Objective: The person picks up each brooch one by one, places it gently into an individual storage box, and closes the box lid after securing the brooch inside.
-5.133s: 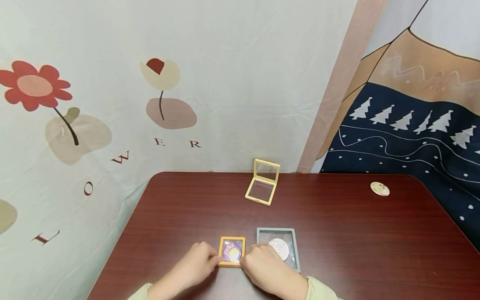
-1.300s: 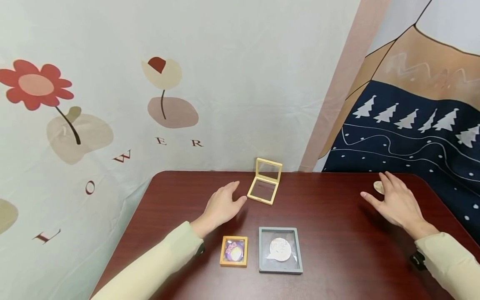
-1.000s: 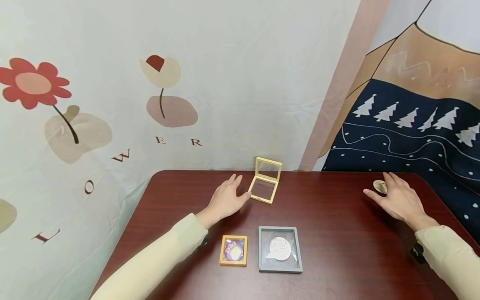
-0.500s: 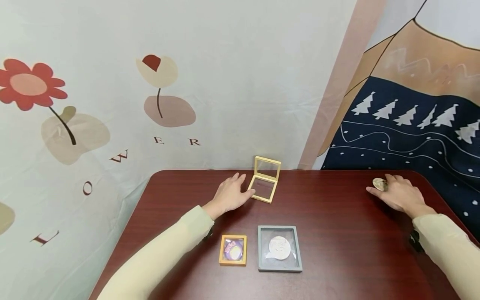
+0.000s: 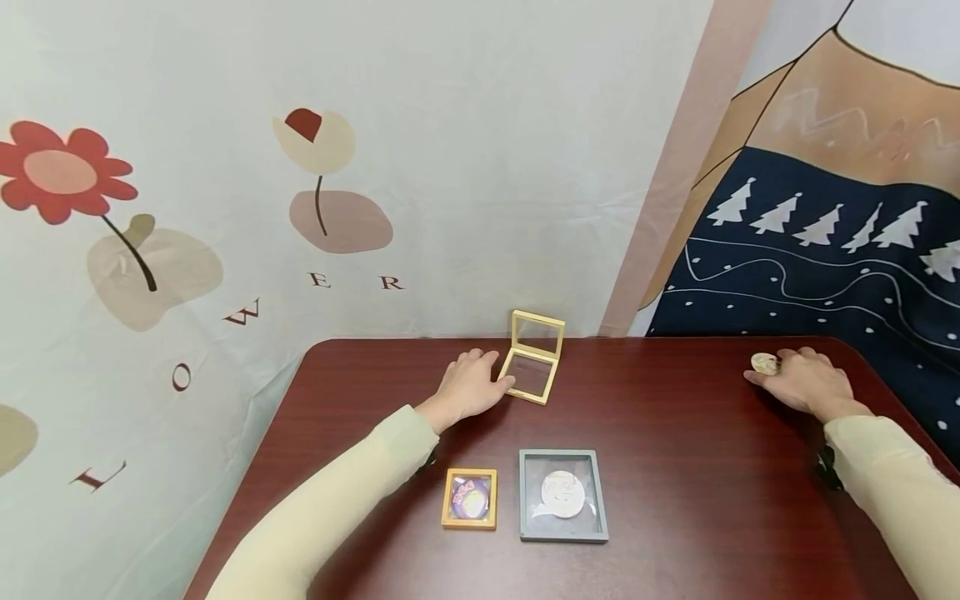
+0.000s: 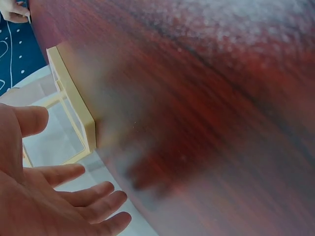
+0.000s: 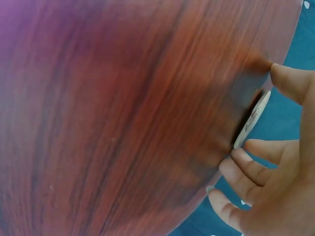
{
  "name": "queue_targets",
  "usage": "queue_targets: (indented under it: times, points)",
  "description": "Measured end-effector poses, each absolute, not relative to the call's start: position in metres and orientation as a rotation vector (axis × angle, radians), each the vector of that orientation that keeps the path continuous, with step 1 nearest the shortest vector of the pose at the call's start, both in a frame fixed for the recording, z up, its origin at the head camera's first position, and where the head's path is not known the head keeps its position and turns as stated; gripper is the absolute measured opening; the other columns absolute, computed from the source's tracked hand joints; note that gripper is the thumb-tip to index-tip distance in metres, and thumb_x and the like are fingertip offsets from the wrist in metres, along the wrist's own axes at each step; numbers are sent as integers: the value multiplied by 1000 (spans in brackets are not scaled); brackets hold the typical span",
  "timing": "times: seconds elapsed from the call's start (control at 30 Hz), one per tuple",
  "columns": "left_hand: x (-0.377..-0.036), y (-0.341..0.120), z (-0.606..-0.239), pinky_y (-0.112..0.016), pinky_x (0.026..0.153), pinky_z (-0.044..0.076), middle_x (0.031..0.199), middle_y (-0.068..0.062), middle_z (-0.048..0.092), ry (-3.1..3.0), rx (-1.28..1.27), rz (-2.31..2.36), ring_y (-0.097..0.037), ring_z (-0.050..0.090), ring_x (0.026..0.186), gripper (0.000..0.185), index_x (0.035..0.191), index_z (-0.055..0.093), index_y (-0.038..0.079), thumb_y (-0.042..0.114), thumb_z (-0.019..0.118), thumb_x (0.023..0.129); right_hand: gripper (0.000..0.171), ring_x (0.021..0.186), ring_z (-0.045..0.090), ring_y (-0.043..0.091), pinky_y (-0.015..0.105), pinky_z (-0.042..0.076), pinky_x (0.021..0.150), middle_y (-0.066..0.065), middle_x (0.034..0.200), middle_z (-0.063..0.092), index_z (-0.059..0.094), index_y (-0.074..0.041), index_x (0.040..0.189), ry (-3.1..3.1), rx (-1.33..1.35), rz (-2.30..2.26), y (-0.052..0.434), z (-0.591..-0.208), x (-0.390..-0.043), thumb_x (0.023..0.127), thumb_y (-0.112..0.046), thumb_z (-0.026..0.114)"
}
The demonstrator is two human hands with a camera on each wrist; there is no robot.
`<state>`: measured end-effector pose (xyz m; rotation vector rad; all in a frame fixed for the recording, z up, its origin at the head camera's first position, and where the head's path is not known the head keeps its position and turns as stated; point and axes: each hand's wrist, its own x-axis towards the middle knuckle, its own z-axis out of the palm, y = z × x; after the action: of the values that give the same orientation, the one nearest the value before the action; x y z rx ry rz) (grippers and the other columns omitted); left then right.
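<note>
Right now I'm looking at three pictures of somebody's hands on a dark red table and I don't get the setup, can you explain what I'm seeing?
No machine here: a person works with bare hands and wears three cameras. The wide picture comes from the head, looking down at the table. The two close, blurry ones come from the wrists.

The left hand lies with relaxed fingers at the open yellow frame case; whether it touches it is unclear. The right hand pinches a round badge at the far right; the right wrist view shows it tilted up on edge between thumb and fingers.

Nearer the person lie a small orange frame and a grey frame, each with a round badge inside.
</note>
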<state>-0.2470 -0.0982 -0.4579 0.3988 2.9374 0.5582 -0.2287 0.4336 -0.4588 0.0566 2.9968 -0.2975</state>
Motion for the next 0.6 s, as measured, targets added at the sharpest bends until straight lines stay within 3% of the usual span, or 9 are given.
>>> queue_targets:
  times: [0.27, 0.47, 0.6]
  points:
    - [-249, -97, -459, -52, 104, 43, 126, -18, 62, 2949, 418, 581, -35, 56, 119, 47, 137, 65, 2, 35, 63, 104, 85, 105, 45, 59, 70, 43, 80, 44, 120, 46, 44, 24, 133, 2988, 69, -337, 440, -458, -231, 99, -53, 59]
    - [-251, -96, -460, -45, 92, 49, 100, -8, 65, 2941, 465, 597, -27, 61, 99, 21, 105, 75, 6, 24, 63, 104, 86, 105, 44, 58, 68, 43, 80, 43, 120, 47, 46, 23, 132, 2992, 84, -377, 446, -463, -232, 99, -57, 56]
    - [-251, -97, -460, -39, 77, 49, 84, -3, 62, 2917, 488, 623, -20, 57, 79, 20, 87, 71, 9, 18, 63, 104, 85, 104, 46, 57, 66, 44, 79, 43, 120, 50, 49, 22, 130, 2986, 87, -398, 447, -464, -233, 99, -57, 57]
